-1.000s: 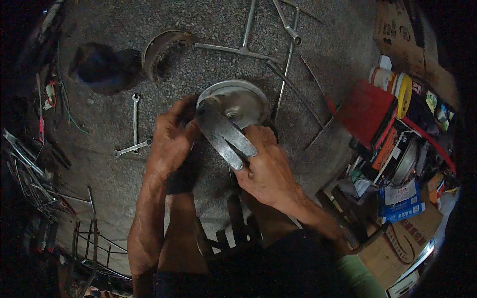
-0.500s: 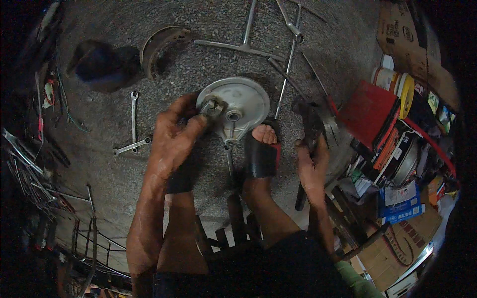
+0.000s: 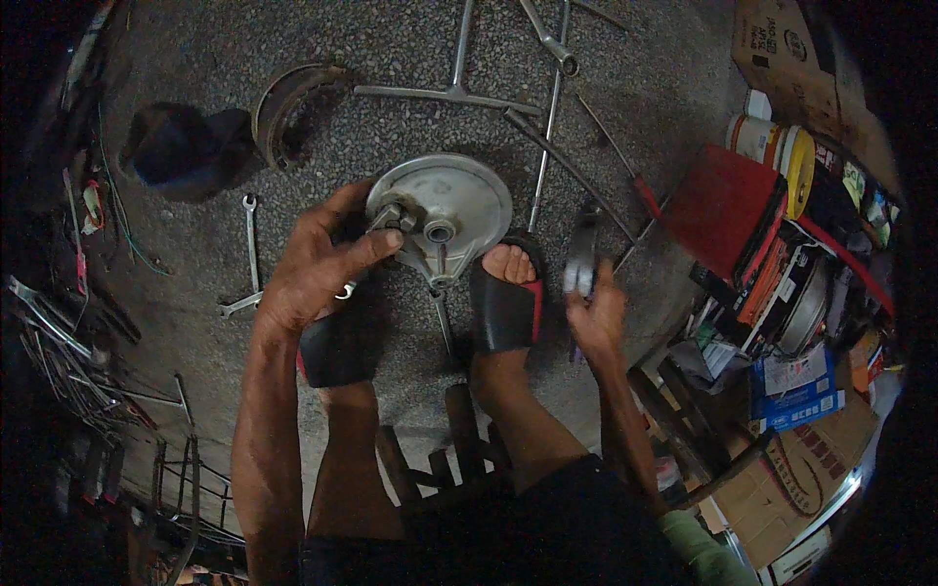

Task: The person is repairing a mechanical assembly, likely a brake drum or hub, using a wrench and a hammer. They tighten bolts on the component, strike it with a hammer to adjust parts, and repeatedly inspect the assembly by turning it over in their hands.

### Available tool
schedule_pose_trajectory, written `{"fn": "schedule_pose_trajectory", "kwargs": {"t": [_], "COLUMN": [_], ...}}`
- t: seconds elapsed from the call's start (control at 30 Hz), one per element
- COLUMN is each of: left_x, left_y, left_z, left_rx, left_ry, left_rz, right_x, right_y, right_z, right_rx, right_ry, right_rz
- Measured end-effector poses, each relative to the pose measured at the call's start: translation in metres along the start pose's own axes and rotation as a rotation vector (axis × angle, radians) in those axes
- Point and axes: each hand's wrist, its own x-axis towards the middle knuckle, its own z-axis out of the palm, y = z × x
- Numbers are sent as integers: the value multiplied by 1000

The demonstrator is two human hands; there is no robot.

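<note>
My left hand (image 3: pixel 322 264) grips the left edge of a round silver metal plate (image 3: pixel 467 195), its thumb on a fitting near the plate's hub. The plate has a central bore and a lug pointing toward me, just left of my right foot. Off to the right, my right hand (image 3: pixel 596 313) is closed on a shiny, dark-edged metal tool (image 3: pixel 582 256), blurred, held apart from the plate. A curved brake shoe (image 3: pixel 269 117) lies above left, beside a dark bundle (image 3: pixel 186 146). Wrenches (image 3: pixel 250 249) lie left of my left hand.
T-handle wrenches and bars (image 3: pixel 454 93) lie ahead on the speckled floor. My sandalled feet (image 3: pixel 503 308) are below the plate, near dark wooden slats (image 3: pixel 459 430). At right are a red case (image 3: pixel 718 210), tubs and cardboard boxes (image 3: pixel 787 488). Metal tools (image 3: pixel 68 342) are heaped at left.
My right hand has lifted the forked metal piece off the plate and moved it right, uncovering the hub and my right foot. My left hand still holds the plate.
</note>
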Motion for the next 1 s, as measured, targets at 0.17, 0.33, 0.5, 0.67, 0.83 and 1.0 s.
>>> {"fn": "schedule_pose_trajectory", "kwargs": {"t": [0.17,0.33,0.5,0.67,0.83,1.0], "left_x": [-1,-13,-12,-11,-33,-77], "left_y": [-2,-16,-16,-16,-17,-23], "left_z": [4,12,14,14,14,33], "left_rx": [71,-52,-73,-125,158,394], "left_ry": [41,139,128,108,163,238], "left_rz": [3,7,-12,11,65,246], "right_x": [3,3,41,73,55,1], "right_y": [-32,-73,-147,-197,-193,-171], "right_z": [-16,-56,-72,-37,-54,-67], "right_rx": [-118,-299,523,374,316,227], "right_ry": [-138,-10,-50,-432,-441,-345], "right_rz": [96,-113,-254,-505,-644,-776]}}
